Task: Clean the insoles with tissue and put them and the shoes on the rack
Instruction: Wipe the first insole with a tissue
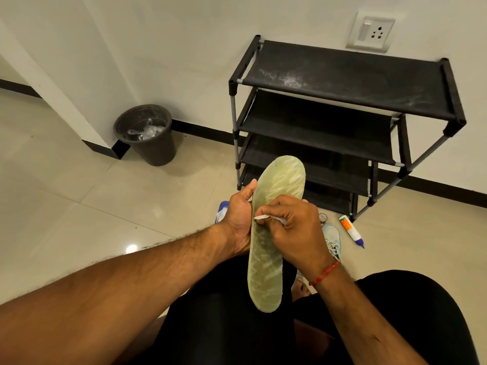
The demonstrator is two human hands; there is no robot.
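On pale glossy floor tiles a dark bin stands at the wall corner. The left hand grips the green insole by its edge; the right hand pinches white tissue against it. Behind stands the black rack; a pale shoe, probably a sneaker, lies below it.

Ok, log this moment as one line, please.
step: wiping | left hand: holds insole | right hand: rubs tissue on it | rack: bare
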